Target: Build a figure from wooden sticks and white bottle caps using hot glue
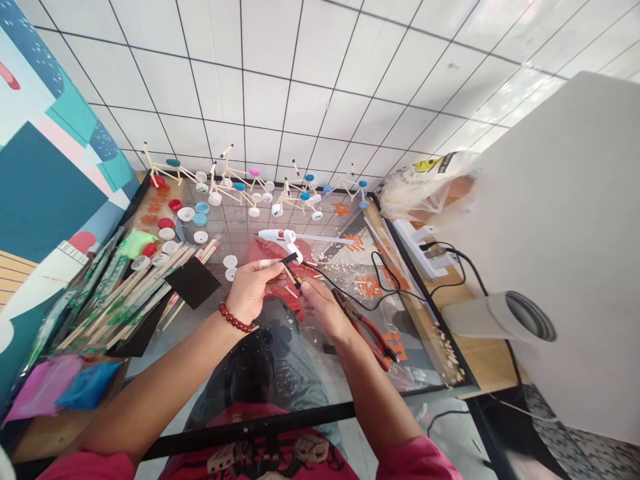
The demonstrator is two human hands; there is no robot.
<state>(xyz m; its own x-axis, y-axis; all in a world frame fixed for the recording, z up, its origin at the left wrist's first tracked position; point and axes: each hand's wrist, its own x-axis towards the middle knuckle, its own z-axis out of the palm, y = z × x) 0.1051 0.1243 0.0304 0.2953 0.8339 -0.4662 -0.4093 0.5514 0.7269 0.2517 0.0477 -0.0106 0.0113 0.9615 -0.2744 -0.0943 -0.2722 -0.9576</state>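
My left hand point(254, 285), with a beaded bracelet at the wrist, pinches a narrow black strip point(289, 258) between thumb and finger. My right hand point(321, 305) is closed on a slim stick-like piece point(292, 273), dark and yellowish near the fingertips; its exact kind is too small to tell. The piece meets or crosses the strip. Just beyond my fingers a white glue gun point(275, 235) lies on the glass tabletop, a clear glue stick point(320, 238) projecting from its back. Pliers point(367, 330) with red handles rest beside my right forearm.
Several stick figures point(237, 187) on bottle caps stand along the tiled wall. Bundled wooden sticks point(135, 293) and a black sheet point(193, 283) lie at left. A black cord point(350, 300) loops to the power strip point(425, 250) at right, near a white cylinder point(480, 315).
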